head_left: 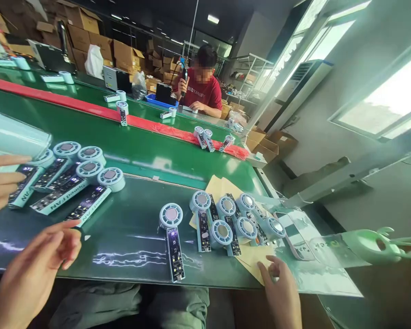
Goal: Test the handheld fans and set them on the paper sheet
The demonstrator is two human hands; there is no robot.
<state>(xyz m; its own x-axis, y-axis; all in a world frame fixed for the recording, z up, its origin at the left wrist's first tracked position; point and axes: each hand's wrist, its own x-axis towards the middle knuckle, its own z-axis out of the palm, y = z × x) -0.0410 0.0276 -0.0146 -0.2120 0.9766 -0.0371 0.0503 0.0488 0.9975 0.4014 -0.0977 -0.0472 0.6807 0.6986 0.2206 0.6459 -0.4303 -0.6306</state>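
Observation:
My left hand (37,262) is at the lower left, fingers partly curled and apart. Its index fingertip is at the lower end of a light-blue handheld fan (91,201) with an exposed circuit board; whether they touch, I cannot tell. More such fans (60,194) lie in a cluster behind it. A single fan (174,251), with lit digits on its board, lies on the bench in the middle. On the right, my right hand (282,285) hovers by the bench's front edge, thumb and index apart, near brown paper (255,262). Several fans (221,233) rest on that paper.
Another person's hand (2,183) is at the left edge beside a light-blue container (15,135). A green conveyor (150,155) with a red strip (89,106) carries fans. Across it sits a co-worker (202,89). A phone (294,237) and green holder (366,246) lie right.

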